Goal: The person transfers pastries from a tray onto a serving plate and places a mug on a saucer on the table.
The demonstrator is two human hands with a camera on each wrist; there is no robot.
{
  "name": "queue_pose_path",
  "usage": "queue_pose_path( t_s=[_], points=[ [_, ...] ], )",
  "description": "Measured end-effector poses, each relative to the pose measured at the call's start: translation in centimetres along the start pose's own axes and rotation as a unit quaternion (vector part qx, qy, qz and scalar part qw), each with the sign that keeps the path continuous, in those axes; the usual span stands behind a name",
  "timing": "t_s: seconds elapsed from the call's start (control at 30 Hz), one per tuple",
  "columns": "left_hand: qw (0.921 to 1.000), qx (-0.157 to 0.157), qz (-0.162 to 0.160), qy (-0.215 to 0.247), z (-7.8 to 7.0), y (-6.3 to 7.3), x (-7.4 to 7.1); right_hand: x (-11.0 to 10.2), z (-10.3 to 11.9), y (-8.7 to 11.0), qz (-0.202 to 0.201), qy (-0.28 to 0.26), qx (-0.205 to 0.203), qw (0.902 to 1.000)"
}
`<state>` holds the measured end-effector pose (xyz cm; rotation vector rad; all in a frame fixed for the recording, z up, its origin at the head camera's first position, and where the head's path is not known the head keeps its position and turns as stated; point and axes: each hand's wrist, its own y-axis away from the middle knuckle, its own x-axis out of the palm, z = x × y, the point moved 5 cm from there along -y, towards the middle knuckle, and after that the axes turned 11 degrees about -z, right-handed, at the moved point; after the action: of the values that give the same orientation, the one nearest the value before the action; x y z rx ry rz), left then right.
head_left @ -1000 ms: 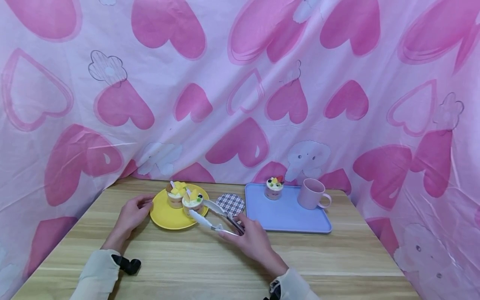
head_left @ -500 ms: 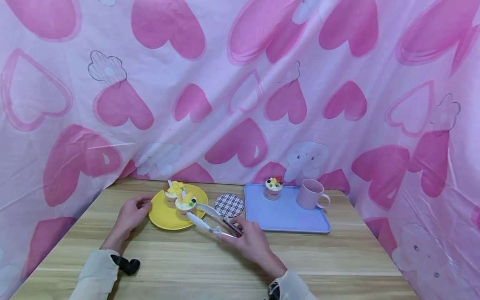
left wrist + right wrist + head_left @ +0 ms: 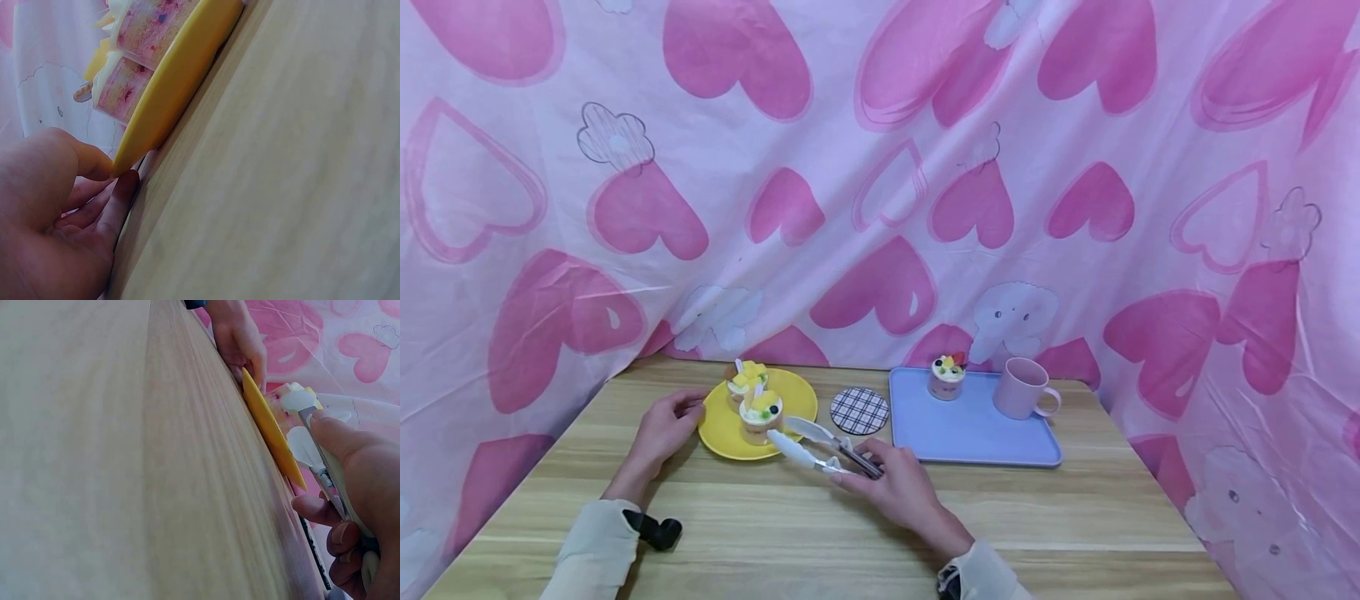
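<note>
Head view: nearest, room for moving is left on the tabletop [image 3: 775, 533] btwn the sleeves [image 3: 597, 537]. R hand [image 3: 906, 492] is angled in from lower R; tongs [image 3: 795, 451] are gripped by its thumb & curled fingers, arms spread, tips just beside the front dessert cup [image 3: 761, 419]; contact can't be told. By the L hand [image 3: 666, 427], the yellow plate [image 3: 797, 392] is pinched at its L rim. Behind, the rear dessert cup [image 3: 747, 382] is seen on the plate. Small gap is left btwn plate & coaster [image 3: 859, 411]; then blue tray [image 3: 962, 433] w/ mug [image 3: 1018, 388], backed by the curtain [image 3: 880, 292].
</note>
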<state>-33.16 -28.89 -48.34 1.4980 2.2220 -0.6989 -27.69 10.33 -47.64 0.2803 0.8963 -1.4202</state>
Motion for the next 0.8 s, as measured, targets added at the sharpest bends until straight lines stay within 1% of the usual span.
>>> queue_pose_path(
  t_s=[0.2, 0.37, 0.53, 0.8],
  points=[
    [1.0, 0.009, -0.001, 0.003, -0.1, -0.1, 0.1, -0.1, -0.4, 0.1, 0.0, -0.017, 0.006, 0.9998],
    [1.0, 0.001, 0.004, 0.001, -0.3, 0.0, 0.1, -0.6, -1.1, 0.2, -0.003, -0.028, 0.01, 0.9996],
    [1.0, -0.004, 0.004, -0.001, -0.4, 0.0, 0.1, -1.3, -2.2, 0.2, -0.008, -0.047, 0.029, 0.9985],
    [0.9998, -0.019, 0.008, 0.005, 0.1, 0.0, 0.1, -2.5, -3.8, -0.4, -0.033, -0.054, 0.063, 0.996]
  ],
)
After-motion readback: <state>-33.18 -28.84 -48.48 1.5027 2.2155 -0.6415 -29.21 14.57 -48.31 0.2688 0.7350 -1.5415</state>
